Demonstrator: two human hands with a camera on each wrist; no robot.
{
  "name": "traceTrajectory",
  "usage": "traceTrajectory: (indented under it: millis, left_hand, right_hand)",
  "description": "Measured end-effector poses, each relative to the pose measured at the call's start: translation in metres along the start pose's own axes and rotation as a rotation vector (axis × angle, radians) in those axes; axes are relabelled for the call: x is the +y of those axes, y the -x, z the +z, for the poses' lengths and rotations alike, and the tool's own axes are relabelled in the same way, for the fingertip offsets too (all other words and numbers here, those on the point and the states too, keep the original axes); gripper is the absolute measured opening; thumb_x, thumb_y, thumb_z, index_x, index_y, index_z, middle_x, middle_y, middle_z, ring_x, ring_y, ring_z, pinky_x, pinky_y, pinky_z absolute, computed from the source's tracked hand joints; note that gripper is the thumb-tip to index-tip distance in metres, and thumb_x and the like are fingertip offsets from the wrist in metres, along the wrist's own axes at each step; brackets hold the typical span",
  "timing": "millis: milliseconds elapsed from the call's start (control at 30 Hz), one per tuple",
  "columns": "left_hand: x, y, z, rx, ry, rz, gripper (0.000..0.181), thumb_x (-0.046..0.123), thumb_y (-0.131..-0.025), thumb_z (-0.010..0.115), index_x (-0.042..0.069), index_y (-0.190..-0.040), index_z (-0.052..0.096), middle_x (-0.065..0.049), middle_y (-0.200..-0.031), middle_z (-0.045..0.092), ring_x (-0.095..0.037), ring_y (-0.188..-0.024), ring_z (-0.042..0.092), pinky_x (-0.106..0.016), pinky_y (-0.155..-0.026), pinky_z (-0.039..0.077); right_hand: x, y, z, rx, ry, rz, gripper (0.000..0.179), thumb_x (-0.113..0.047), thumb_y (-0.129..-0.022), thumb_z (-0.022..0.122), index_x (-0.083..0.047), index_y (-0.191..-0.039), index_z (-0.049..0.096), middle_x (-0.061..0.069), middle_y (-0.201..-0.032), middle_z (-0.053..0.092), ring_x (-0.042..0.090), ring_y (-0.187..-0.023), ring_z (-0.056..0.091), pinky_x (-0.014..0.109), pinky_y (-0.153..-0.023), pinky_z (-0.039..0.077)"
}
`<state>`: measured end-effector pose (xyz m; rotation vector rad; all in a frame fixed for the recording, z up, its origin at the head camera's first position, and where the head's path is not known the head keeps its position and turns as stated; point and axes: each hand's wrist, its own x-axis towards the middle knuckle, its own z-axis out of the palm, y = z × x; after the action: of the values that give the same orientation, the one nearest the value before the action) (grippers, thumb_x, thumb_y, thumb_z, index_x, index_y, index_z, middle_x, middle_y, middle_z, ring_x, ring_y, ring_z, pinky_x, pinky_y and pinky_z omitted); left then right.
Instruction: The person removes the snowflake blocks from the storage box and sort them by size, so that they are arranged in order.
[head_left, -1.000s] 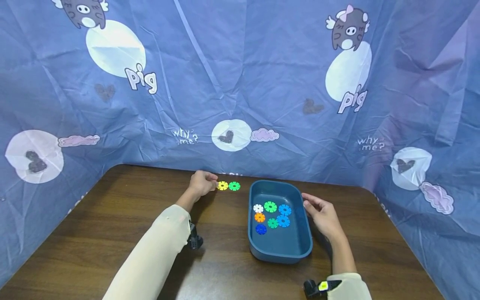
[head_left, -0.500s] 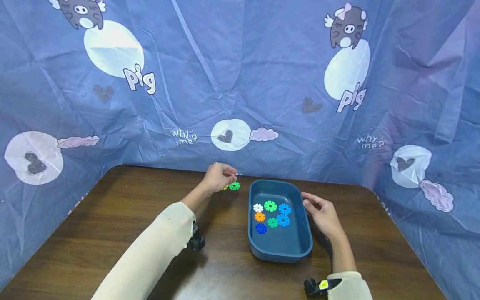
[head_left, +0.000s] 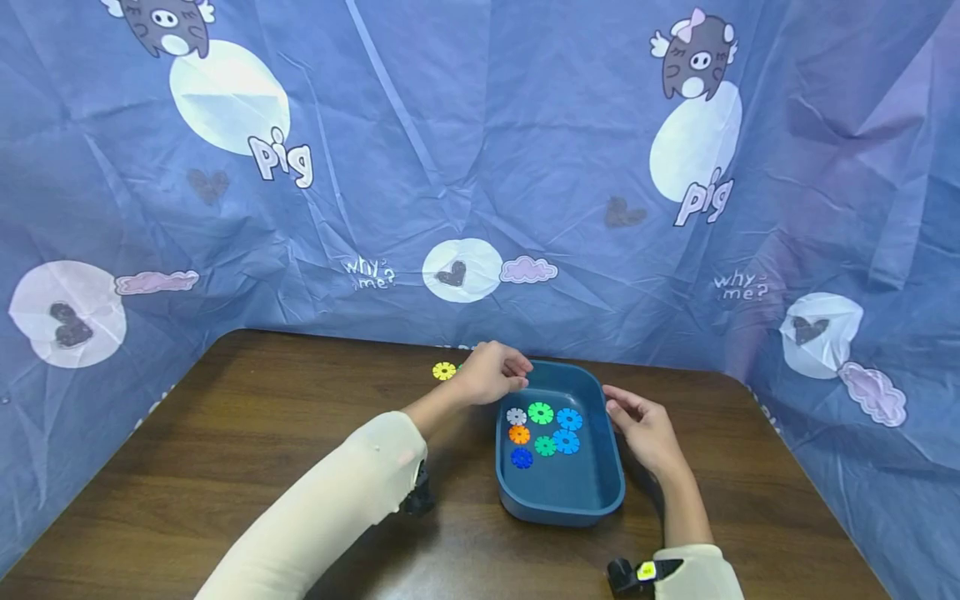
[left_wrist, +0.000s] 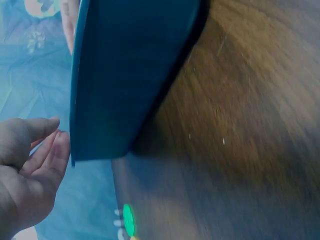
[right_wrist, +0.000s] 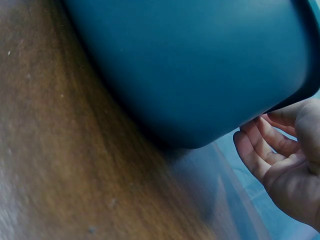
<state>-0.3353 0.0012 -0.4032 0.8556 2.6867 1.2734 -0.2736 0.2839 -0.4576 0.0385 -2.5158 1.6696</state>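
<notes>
My left hand [head_left: 491, 372] is over the left rim of a dark blue rectangular tub [head_left: 558, 514], thumb and fingertips drawn close together. In the left wrist view its fingers [left_wrist: 59, 147] are beside the tub's rim; I cannot tell whether something small is between them. My right hand [head_left: 651, 433] is at the tub's right side, its relaxed fingers [right_wrist: 250, 150] touching the outer wall under the rim. Inside lie several flat notched plastic discs: a white disc [head_left: 516, 417], an orange disc [head_left: 519, 434], a dark blue disc [head_left: 522, 458], plus green and lighter blue ones.
On the brown wooden table [head_left: 300, 442], a yellow disc [head_left: 444, 371] lies left of the tub near the back edge. A green disc [left_wrist: 129, 220] beside it is mostly hidden by my left hand in the head view. A blue printed curtain [head_left: 465, 167] hangs behind.
My left hand has moved right, from beside the yellow disc, past the green disc, to the tub's left rim. The right hand, tub and discs in it have stayed in place.
</notes>
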Motion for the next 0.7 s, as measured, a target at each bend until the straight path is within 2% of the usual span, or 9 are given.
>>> traceTrajectory:
  millis: [233,367,567,700]
  left_hand:
    - [0.009,-0.005,0.018,-0.050,-0.045,0.047,0.016,0.007,-0.094,0.074,0.003,-0.109,0.076,-0.006,-0.100,0.075,-0.015,-0.090,0.071,-0.023,-0.080,0.058]
    - [0.011,-0.008,0.027,-0.075,-0.057,0.082,0.017,0.006,-0.093,0.076,0.000,-0.109,0.076,-0.007,-0.098,0.076,-0.014,-0.088,0.071,-0.020,-0.079,0.057]
    - [0.015,-0.011,0.041,-0.125,-0.074,0.092,0.019,0.007,-0.092,0.077,-0.001,-0.110,0.076,-0.005,-0.096,0.077,-0.010,-0.086,0.070,-0.016,-0.077,0.055]
    - [0.021,-0.012,0.048,-0.172,-0.079,0.067,0.019,0.007,-0.092,0.077,0.001,-0.110,0.077,-0.001,-0.094,0.076,-0.006,-0.085,0.069,-0.015,-0.077,0.054]
  right_hand:
    - [0.001,-0.001,0.000,0.005,0.016,0.000,0.037,-0.015,-0.106,0.057,0.001,-0.139,0.061,0.024,-0.128,0.065,0.009,-0.098,0.065,0.022,-0.083,0.057]
    - [0.000,0.000,0.000,0.006,0.019,0.004,0.037,-0.016,-0.107,0.057,0.001,-0.139,0.060,0.023,-0.129,0.065,0.010,-0.100,0.065,0.023,-0.085,0.058]
    - [-0.001,0.000,0.000,0.001,0.000,0.009,0.037,-0.016,-0.107,0.057,0.001,-0.140,0.060,0.024,-0.130,0.065,0.010,-0.101,0.066,0.023,-0.086,0.057]
    - [-0.001,0.000,0.000,-0.005,-0.001,0.006,0.038,-0.017,-0.107,0.056,0.001,-0.140,0.060,0.024,-0.132,0.064,0.012,-0.104,0.066,0.023,-0.086,0.057]
